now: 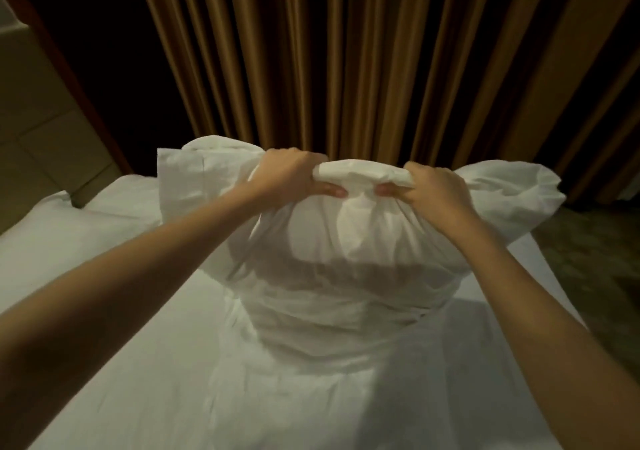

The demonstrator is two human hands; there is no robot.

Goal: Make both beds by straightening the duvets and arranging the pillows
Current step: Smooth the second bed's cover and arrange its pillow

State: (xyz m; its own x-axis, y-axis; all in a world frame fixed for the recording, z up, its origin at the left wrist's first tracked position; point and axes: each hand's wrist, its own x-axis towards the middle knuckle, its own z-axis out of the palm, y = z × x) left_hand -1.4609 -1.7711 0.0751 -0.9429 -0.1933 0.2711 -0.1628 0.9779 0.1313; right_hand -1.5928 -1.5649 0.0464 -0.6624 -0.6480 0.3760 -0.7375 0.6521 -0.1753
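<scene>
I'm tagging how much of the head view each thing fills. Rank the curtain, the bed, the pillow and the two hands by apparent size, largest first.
1. curtain
2. bed, close to the curtain; the order is unsure
3. pillow
4. left hand and right hand, which look alike

Pleated tan curtain [346,62] across back; pale tiled wall [38,131] left; dim light.
</scene>
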